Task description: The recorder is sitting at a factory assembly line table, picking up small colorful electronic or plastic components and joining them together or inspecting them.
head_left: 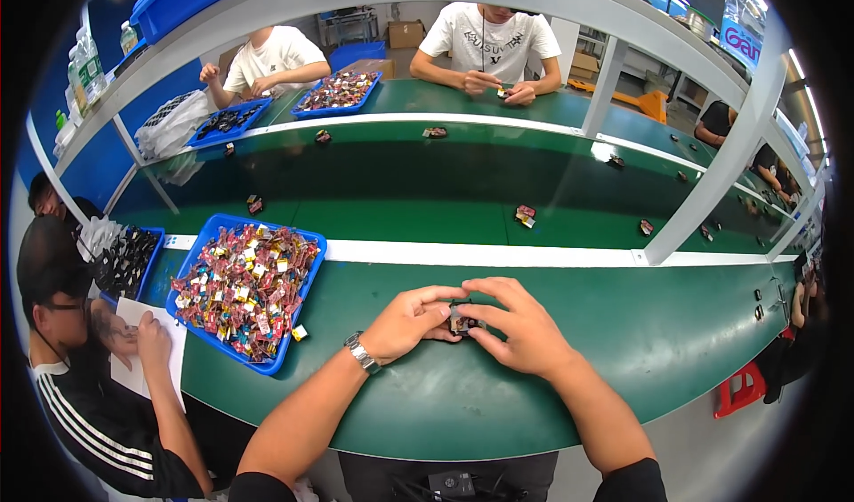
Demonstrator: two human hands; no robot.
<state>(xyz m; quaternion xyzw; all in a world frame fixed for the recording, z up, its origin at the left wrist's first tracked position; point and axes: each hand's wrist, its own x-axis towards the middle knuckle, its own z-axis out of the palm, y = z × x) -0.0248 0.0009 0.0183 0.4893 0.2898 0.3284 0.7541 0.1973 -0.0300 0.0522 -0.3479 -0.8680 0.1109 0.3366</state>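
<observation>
In front of me, just above the green tabletop (pixel 382 422), my two hands meet around a small black plastic casing (pixel 463 321) with a reddish-brown part inside. My left hand (pixel 405 322), with a metal watch on its wrist, pinches the casing from the left. My right hand (pixel 516 324) curves over it from the right, its fingertips on the casing's edges. Fingers hide parts of the casing, and its exact kind cannot be made out. To the left, a blue tray (pixel 310 293) holds a heap of small red, yellow and white electronic parts (pixel 245 280).
A white rail (pixel 463 253) separates my tabletop from the dark green conveyor belt (pixel 400 173), which carries scattered parts. A slanted grey post (pixel 721 164) stands at right. At left, a person (pixel 89 369) holds white paper (pixel 133 360). Two people (pixel 485 48) work across the belt.
</observation>
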